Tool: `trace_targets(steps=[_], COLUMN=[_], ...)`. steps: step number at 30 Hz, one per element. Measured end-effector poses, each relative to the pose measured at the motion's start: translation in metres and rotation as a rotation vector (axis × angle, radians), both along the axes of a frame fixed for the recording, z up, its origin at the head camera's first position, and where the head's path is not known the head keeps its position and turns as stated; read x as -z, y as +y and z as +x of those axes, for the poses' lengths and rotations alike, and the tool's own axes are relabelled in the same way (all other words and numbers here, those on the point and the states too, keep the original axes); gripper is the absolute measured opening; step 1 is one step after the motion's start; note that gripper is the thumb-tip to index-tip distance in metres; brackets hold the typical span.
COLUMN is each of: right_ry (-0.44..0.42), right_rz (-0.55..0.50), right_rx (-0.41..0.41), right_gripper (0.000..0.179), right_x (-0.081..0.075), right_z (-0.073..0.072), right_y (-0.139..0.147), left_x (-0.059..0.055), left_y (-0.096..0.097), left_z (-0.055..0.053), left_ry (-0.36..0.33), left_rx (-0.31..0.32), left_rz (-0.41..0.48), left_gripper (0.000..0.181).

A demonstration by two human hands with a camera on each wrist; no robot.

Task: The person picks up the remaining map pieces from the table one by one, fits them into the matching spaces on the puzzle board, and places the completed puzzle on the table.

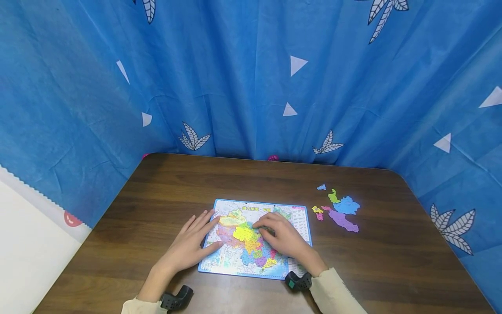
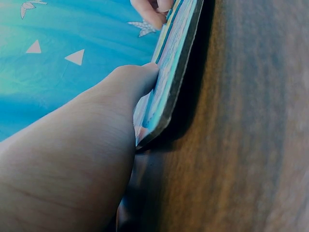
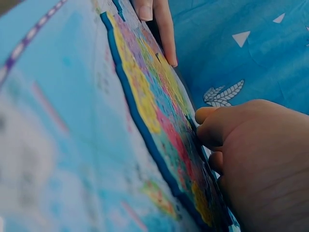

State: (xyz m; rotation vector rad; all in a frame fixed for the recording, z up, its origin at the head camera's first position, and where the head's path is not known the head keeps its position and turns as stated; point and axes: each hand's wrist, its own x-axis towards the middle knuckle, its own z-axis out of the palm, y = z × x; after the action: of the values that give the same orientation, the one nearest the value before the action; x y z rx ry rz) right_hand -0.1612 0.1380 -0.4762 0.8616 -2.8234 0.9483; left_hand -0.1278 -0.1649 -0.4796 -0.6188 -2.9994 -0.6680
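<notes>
A map jigsaw puzzle board (image 1: 231,269) with a blue border lies on the table, many coloured pieces set in its middle. My left hand (image 1: 190,244) rests on its left side, fingers stretched out and thumb apart. In the left wrist view the thumb (image 2: 145,75) lies over the board's edge. My right hand (image 1: 283,233) is over the upper middle of the map, fingers bent and fingertips down at the pieces near the yellow piece (image 1: 244,233). The right wrist view shows the bent fingers (image 3: 208,128) at the far border of the pieces; I cannot tell whether they pinch one.
Loose puzzle pieces lie right of the board: a blue piece (image 1: 347,205), a purple piece (image 1: 343,221), a green piece (image 1: 334,196), a small blue piece (image 1: 321,187), and small yellow and pink ones. Behind the brown wooden table (image 1: 180,174) hangs a blue curtain (image 1: 235,87).
</notes>
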Motion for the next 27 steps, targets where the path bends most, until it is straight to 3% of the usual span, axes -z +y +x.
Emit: trace_targets(steps=[27], right_ry=[0.031], right_rz=[0.015], right_rx=[0.009], right_gripper=[0.016], right_x=[0.0005], right_z=[0.0063], right_y=[-0.0034], left_x=[0.0002], left_y=[-0.0009], left_z=[0.0025], left_ry=[0.002], left_rx=[-0.001], left_rz=[0.001], left_gripper=[0.076])
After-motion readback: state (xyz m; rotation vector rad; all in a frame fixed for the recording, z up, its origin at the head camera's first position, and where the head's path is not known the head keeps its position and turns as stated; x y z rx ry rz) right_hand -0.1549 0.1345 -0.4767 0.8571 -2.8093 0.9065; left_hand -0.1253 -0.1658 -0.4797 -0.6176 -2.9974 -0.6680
